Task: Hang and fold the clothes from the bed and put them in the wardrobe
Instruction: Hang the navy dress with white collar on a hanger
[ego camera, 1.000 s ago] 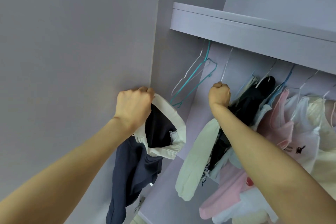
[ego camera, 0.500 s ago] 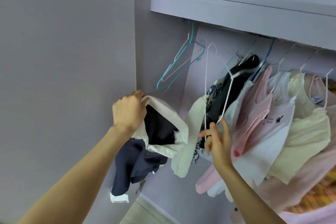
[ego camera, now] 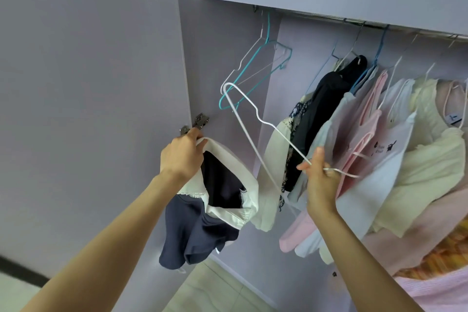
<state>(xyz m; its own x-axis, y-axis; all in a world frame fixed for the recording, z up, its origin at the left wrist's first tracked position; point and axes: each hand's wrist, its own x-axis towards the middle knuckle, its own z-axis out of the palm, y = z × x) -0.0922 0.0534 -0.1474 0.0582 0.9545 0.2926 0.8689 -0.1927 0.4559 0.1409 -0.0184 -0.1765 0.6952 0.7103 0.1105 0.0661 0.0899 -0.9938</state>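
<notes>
Hands gripped: left the white-collared navy garment, right a white wire hanger, likely threading next.

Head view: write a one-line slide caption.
At the open wardrobe, left hand grips a navy, white-collared garment; right hand holds a white wire hanger.

My left hand covered the edge of the navy dress where I gripped its white collar, so my fingertips there were out of sight. The hook end of the white hanger ran past my right hand into pale cloth and could hardly be told apart from it. To the right of that hanger, the rail and the hung clothes were cut by the frame edge. Their small print was too tiny to read.
</notes>
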